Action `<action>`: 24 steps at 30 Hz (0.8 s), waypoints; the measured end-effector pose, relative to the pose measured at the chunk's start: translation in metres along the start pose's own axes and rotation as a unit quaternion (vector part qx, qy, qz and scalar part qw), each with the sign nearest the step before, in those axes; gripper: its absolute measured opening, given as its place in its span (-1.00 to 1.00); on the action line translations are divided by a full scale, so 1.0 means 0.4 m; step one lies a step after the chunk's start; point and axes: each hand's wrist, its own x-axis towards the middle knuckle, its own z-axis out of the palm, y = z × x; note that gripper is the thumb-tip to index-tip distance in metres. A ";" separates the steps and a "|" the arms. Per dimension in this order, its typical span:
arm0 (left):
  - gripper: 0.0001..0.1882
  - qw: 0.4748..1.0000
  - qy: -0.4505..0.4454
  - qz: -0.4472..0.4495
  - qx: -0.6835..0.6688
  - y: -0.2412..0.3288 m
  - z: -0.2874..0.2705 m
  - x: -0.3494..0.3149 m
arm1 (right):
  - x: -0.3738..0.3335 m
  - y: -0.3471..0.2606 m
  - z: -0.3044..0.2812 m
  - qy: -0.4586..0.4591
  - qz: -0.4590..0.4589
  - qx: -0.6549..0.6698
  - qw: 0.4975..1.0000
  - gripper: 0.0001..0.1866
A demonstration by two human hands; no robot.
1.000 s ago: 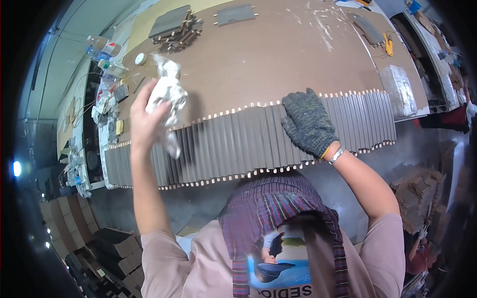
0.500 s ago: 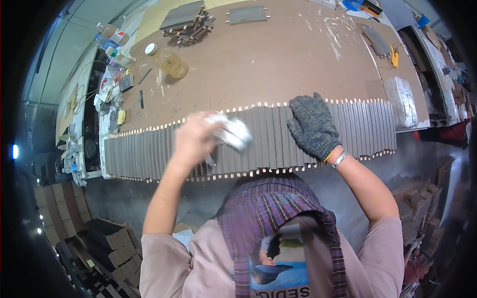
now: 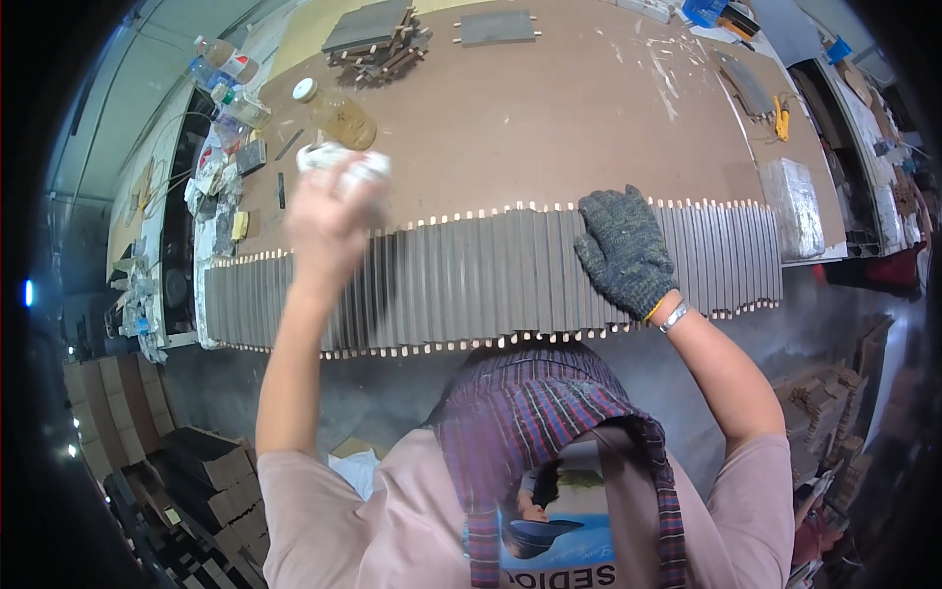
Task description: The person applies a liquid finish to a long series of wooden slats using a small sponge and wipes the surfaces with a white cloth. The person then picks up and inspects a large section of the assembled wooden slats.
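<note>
A long row of narrow grey strips [image 3: 491,265] lies side by side across the near part of the table, with pale pegs sticking out at both ends. My bare left hand [image 3: 329,216], smeared by motion, is over the far edge of the row toward its left end. It grips a crumpled white cloth [image 3: 345,162], which is just on the near side of a clear jar of yellowish liquid [image 3: 343,122] with a white lid. My right hand [image 3: 628,245], in a dark knitted glove, lies flat on the row right of the middle, fingers stretched away from me.
At the back of the brown table [image 3: 510,118] sit a stack of grey strips [image 3: 368,34] and a small grey panel [image 3: 497,27]. Bottles [image 3: 231,64] stand at the left edge. A wrapped block [image 3: 793,208] and yellow cutters [image 3: 782,118] lie at the right.
My left hand has swept the white cloth left and away from me, from the middle of the row to near the jar. My right hand stays in place on the strips.
</note>
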 end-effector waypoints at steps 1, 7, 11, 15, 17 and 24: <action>-0.67 0.996 0.006 0.081 -0.042 0.061 -0.017 -0.009 | 0.002 -0.005 -0.005 -0.002 0.001 0.001 1.000 -0.54; -0.62 0.986 -0.165 0.033 0.019 -0.041 0.082 -0.058 | 0.003 -0.011 0.004 0.010 -0.014 -0.001 1.000 -0.55; -0.57 0.989 -0.082 -0.017 -0.121 -0.003 -0.031 0.012 | 0.006 -0.010 -0.009 0.006 0.000 0.002 1.000 -0.55; -0.54 0.763 -0.389 -0.049 -0.514 0.094 -0.079 0.022 | -0.003 -0.001 0.005 0.024 -0.016 -0.014 0.999 -0.54; -0.52 0.801 -0.302 -0.197 -0.478 0.062 -0.018 0.000 | 0.003 -0.010 0.001 0.007 -0.005 0.004 1.000 -0.54; -0.28 0.959 -0.260 -0.030 -0.106 0.106 0.059 -0.023 | 0.002 -0.003 0.002 0.009 -0.004 0.002 1.000 -0.53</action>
